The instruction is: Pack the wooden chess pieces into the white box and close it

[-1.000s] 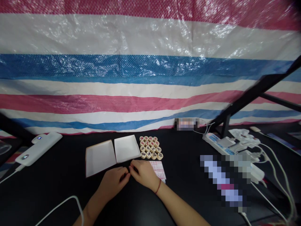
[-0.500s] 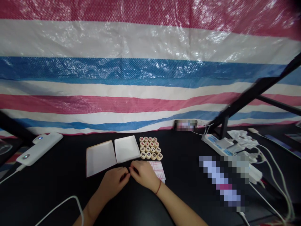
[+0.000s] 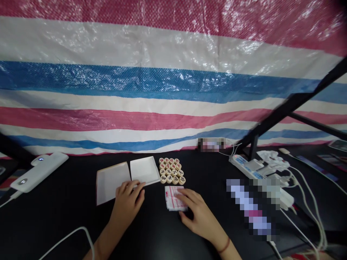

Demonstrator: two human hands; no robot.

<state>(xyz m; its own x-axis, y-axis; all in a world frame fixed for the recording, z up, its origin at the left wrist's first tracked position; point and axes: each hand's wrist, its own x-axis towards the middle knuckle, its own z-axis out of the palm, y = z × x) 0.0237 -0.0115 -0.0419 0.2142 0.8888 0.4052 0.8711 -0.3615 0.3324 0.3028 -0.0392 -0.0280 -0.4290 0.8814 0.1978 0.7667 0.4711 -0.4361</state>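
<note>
My left hand [image 3: 127, 204] is at the near edge of two shallow open box halves, its fingers apart. Its fingertips reach the lower corners of the left box half [image 3: 108, 186] and the white box half [image 3: 143, 171], and whether they touch cannot be made out. My right hand [image 3: 202, 215] lies over the right side of a folded sheet with red lines [image 3: 171, 199], fingers on top and thumb by its near corner. Just beyond the sheet stand stacked Chinese chess pieces [image 3: 172, 170] in a tight block, red characters behind and black ones in front.
A white device with a cable [image 3: 40, 171] lies at the left, and a loose white cable [image 3: 81, 229] loops near my left forearm. On the right are a power strip [image 3: 244, 164] with plugs and a blurred-out device [image 3: 251, 207]. A striped tarp [image 3: 135, 119] hangs behind the black table.
My hands have come apart from the middle. The left went to the box halves; the right moved rightward onto the folded sheet, uncovering more of it. The view shifted slightly.
</note>
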